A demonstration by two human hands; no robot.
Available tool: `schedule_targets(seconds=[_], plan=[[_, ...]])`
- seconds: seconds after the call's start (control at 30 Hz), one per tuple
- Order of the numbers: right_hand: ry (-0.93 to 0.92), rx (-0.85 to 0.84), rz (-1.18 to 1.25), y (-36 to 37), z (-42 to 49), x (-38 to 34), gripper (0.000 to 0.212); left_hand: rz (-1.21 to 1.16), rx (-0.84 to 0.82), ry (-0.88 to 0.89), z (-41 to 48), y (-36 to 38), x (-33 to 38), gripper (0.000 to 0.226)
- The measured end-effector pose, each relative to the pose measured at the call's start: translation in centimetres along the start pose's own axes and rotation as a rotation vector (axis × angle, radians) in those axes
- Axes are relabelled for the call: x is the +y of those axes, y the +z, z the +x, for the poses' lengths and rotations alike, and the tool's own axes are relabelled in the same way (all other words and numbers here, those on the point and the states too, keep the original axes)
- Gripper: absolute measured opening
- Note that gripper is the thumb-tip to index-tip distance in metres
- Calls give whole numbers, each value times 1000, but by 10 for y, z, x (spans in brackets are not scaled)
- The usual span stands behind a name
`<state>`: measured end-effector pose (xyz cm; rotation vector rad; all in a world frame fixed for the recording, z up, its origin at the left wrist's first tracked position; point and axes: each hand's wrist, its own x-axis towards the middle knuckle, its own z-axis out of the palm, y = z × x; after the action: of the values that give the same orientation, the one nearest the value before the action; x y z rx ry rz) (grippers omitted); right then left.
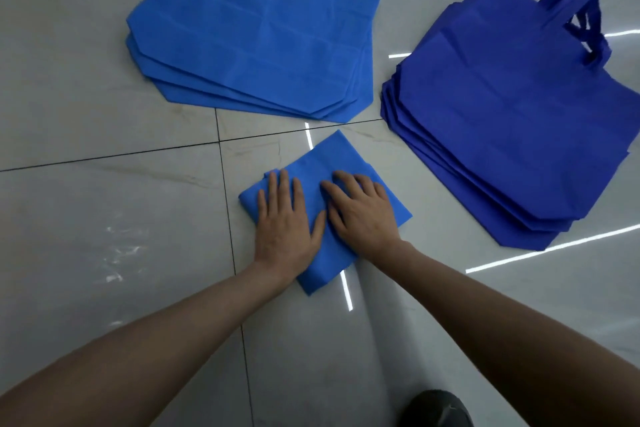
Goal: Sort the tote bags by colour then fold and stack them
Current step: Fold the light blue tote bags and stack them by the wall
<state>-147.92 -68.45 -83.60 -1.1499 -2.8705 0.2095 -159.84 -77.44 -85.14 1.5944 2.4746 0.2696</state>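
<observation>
A light blue tote bag (329, 159), folded into a small square, lies on the tiled floor in the middle of the view. My left hand (284, 218) presses flat on its left half with straight fingers. My right hand (360, 211) presses on its right half, palm down, fingers slightly bent. At the back, a pile of several unfolded light blue tote bags (256, 31) lies flat, handles pointing away. On the right, several unfolded dark blue tote bags (512, 114) lie in a second fanned pile, handles at the far right.
The floor (104, 218) is glossy pale marble tile with dark grout lines and bright light reflections. A dark shoe (436, 409) shows at the bottom edge, right of centre.
</observation>
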Motion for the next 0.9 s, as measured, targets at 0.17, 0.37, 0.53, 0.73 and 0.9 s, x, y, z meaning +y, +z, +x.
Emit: schedule_targets(seconds=[0.17,0.37,0.53,0.73,0.9], plan=[[-28,-72,3,15,7,23,54,59,3,14,1,16,1,75],[-10,-55,11,16,7,25,54,70,17,95,-2,17,-1,80],[3,-78,40,12,6,22,53,101,-19,150,-4,12,-4,79],[-39,-183,153,-10,-2,12,58,186,-93,244,-11,-12,-46,80],[-259,-285,271,-6,-28,-41,58,275,-92,201,-48,-43,-110,63]])
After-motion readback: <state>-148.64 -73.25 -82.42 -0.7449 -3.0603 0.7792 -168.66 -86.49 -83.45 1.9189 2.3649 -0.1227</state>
